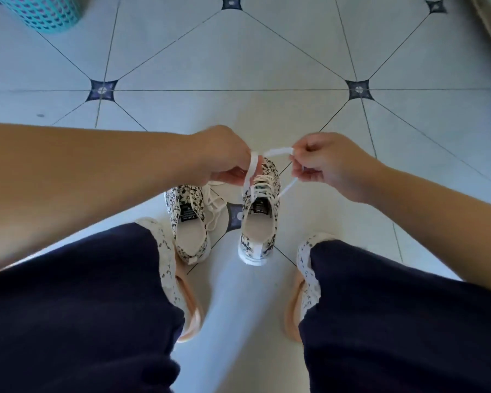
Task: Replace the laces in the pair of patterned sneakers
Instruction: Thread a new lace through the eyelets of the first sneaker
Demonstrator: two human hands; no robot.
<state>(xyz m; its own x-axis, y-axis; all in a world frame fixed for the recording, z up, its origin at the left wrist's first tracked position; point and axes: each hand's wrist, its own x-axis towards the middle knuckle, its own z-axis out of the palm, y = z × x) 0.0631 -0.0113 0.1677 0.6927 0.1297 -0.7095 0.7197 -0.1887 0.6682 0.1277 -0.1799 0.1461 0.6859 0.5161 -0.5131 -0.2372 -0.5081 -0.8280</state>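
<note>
Two black-and-white patterned sneakers stand on the tiled floor between my feet. The right sneaker [260, 214] is laced with a white lace [254, 168] whose ends rise above its toe. My left hand [224, 157] holds one strand of that lace, which loops over its fingers. My right hand [321, 163] pinches the other end, and the lace stretches between both hands. The left sneaker [187, 222] stands apart, with a loose cream lace [214, 205] trailing from its right side onto the floor.
My legs in dark trousers and my feet in pale patterned socks and peach slippers [192, 307] flank the sneakers. A teal plastic basket [40, 12] stands far left. The floor [238, 66] is pale tile with dark diamond insets.
</note>
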